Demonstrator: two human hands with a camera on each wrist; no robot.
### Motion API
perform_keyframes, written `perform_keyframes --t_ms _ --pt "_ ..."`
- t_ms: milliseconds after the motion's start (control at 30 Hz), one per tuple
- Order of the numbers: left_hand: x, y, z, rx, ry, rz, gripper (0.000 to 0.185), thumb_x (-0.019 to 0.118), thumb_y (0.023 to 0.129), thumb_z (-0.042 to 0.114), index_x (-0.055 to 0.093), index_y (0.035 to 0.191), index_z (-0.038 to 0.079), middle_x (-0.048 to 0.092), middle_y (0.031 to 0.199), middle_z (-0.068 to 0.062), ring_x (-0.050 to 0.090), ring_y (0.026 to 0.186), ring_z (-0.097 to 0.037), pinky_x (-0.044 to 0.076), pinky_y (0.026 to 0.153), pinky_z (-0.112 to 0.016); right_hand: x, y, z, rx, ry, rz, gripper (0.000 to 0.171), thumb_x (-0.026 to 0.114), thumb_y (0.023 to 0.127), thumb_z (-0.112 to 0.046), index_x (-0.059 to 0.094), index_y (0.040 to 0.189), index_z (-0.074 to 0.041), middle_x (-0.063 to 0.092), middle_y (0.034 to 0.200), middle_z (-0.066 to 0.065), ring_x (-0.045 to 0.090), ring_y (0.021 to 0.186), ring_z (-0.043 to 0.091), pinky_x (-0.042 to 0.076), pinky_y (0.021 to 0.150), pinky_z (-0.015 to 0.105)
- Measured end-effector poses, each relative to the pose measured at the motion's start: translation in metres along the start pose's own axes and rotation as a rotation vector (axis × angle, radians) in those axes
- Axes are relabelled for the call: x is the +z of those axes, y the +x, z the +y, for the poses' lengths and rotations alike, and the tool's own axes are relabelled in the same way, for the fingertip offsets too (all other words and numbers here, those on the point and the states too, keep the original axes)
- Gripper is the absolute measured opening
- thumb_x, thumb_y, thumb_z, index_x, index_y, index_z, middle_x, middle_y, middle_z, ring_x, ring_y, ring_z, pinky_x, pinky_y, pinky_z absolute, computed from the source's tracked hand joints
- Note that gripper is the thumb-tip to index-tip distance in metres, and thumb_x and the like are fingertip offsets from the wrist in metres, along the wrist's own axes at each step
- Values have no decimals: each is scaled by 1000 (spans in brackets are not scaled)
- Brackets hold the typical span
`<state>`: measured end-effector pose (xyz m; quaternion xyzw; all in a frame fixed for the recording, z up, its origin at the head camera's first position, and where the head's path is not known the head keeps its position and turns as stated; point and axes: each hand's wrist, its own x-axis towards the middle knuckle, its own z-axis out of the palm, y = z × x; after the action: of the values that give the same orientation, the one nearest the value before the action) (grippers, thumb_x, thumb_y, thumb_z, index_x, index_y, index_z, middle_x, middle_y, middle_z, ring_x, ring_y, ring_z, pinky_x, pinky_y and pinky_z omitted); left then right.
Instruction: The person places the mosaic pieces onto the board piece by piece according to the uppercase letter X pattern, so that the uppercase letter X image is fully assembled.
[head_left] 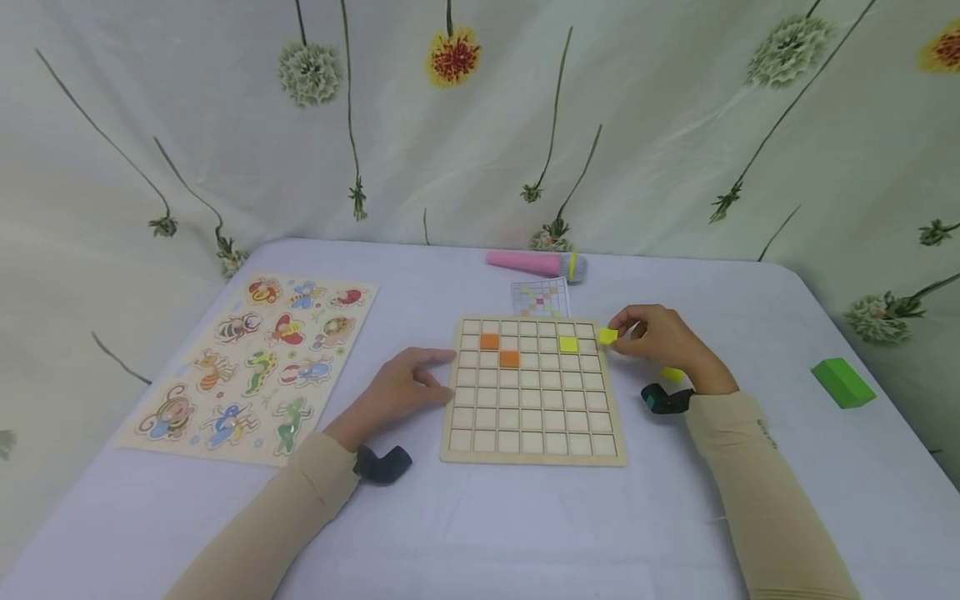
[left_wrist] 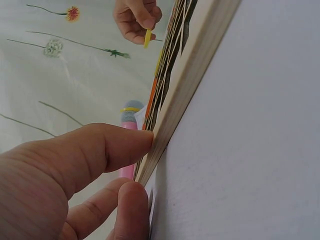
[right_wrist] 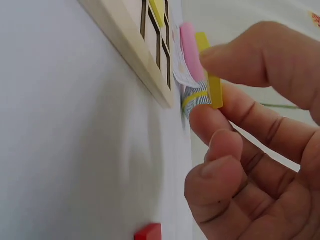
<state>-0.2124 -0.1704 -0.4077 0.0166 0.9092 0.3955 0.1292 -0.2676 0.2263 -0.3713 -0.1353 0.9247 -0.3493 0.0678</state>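
My right hand pinches a yellow tile just off the grid board's far right corner; my left hand, fingers relaxed, touches its left edge.

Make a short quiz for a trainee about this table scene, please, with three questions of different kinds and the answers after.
1. True or false: the right hand pinches a yellow tile.
2. How many orange tiles lie in the grid board?
3. What does the left hand touch? A) the animal puzzle B) the grid board's left edge C) the pink microphone

Key: 1 true; 2 two; 3 B.
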Motion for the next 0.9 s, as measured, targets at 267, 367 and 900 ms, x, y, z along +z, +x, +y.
perform_keyframes --t_ms 267,367,900 --pt "0 1 -2 22 -2 -2 65 83 94 19 60 154 15 67 110 -8 61 100 -25 47 87 -38 12 3 -11 -91 35 -8 25 80 89 -4 74 112 4 70 104 13 56 85 22 44 71 33" --pt "0 1 -3 23 -2 -4 64 82 94 19 61 154 15 67 110 -8 60 101 -25 47 87 -39 17 4 -16 -128 39 -16 23 81 90 -3 74 111 3 70 102 13 57 82 21 44 69 31" --pt "0 2 -1 13 13 -4 65 83 94 17 60 155 15 67 110 -9 60 100 -25 47 87 -40 40 10 -36 -197 12 -98 21 81 91 -4 74 110 2 69 97 9 54 73 17 46 72 31"
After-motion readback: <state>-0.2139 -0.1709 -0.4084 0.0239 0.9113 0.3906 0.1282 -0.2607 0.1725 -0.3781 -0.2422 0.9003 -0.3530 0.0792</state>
